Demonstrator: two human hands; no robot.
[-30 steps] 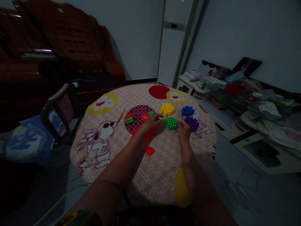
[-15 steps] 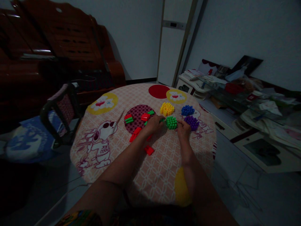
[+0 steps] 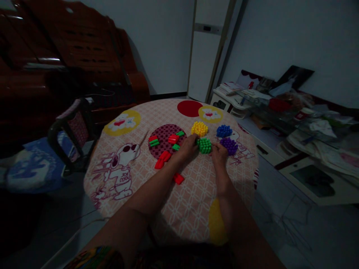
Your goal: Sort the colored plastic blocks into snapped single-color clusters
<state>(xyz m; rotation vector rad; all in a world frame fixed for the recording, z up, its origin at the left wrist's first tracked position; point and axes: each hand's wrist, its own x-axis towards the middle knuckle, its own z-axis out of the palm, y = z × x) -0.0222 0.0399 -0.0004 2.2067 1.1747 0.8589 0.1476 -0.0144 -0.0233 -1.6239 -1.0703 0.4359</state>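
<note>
A green cluster of small knobbed pieces [image 3: 204, 146] is between my two hands over the tablecloth. My left hand [image 3: 189, 145] has its fingers closed at the cluster's left edge; its fingertips are partly hidden. On the other side, my right hand [image 3: 219, 152] pinches the cluster's right edge. Similar knobbed clusters sit close by: a yellow one [image 3: 199, 129] behind, a blue one [image 3: 224, 131] and a purple one [image 3: 228, 147] to the right. Red and green pieces [image 3: 174, 139] lie left of my left hand, with more red pieces [image 3: 163, 159] nearer me and a red piece [image 3: 178, 178] beside my left forearm.
The round table [image 3: 193, 209] wears a patterned cloth. A chair [image 3: 75, 134] stands at its left, with a wooden bench [image 3: 84, 56] behind. On the right, a low cabinet [image 3: 269, 149] carries papers and clutter.
My left hand has moved slightly right and away from me, from holding a small green piece beside the green cluster to touching the cluster's edge. My right hand has stayed in place.
</note>
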